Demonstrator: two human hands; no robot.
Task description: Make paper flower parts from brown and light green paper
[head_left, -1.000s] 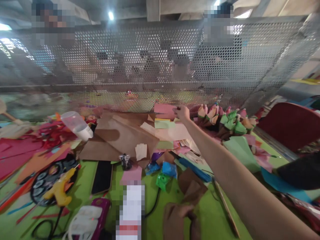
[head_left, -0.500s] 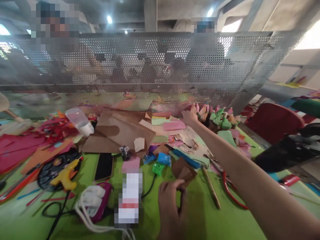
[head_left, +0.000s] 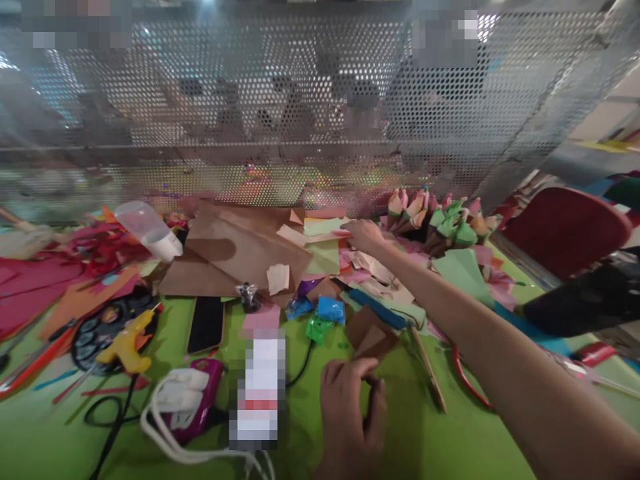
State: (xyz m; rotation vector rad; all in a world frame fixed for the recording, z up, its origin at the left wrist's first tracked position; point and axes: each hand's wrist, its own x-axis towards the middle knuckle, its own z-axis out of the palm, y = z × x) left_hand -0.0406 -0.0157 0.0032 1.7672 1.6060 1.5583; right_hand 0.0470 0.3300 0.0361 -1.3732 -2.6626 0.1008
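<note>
My right hand [head_left: 364,235] reaches far across the green table [head_left: 440,440] into a heap of coloured paper sheets [head_left: 325,248]. Its fingers rest on the pink and green sheets, and whether they pinch one is unclear. Near the front edge my left hand [head_left: 350,407] is closed around a small brown paper piece [head_left: 371,340]. Brown folded paper [head_left: 240,250] lies left of the right hand.
A bunch of paper flowers [head_left: 440,223] stands right of the heap. A yellow glue gun [head_left: 125,343], a black phone [head_left: 205,325], a power strip with cables [head_left: 185,400], a plastic bottle [head_left: 150,230] and a blue cutter [head_left: 377,308] lie about. A perforated metal screen [head_left: 300,113] closes the back; a red chair [head_left: 565,230] is at right.
My right hand let a pink sheet drop, swung to the flowers, then came back left onto the paper heap. My left hand rose into view holding the brown piece.
</note>
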